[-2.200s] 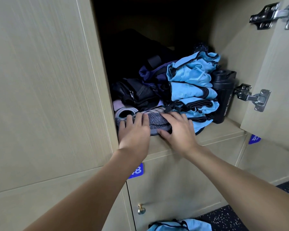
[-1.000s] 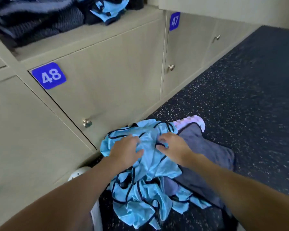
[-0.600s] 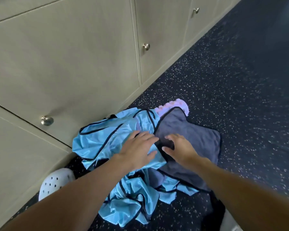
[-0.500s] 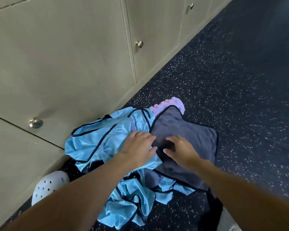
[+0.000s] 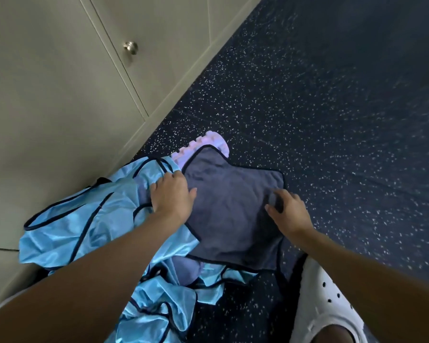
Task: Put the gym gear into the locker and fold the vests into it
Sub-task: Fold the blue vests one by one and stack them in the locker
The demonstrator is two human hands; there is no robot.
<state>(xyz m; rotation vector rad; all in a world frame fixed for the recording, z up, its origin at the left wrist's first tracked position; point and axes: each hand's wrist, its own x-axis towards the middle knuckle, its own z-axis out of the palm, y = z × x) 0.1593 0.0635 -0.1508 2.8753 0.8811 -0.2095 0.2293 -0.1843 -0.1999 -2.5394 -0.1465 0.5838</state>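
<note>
On the floor (image 5: 332,95): towel (image 5: 233,209) atop blue vests (image 5: 84,226);
Left hand (image 5: 171,196): gripping towel's left edge;
Right hand (image 5: 289,214): pinching towel's right side

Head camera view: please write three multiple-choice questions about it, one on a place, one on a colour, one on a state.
1. Where does the grey towel lie? A. on the floor B. in a locker C. on a bench
2. What colour are the vests? A. red B. light blue C. white
3. How is the locker door with the knob? A. wide open B. removed C. shut
Answers: 1 A, speckled floor shows around it; 2 B, shiny blue with dark trim; 3 C, it sits flush with its neighbours.
</note>
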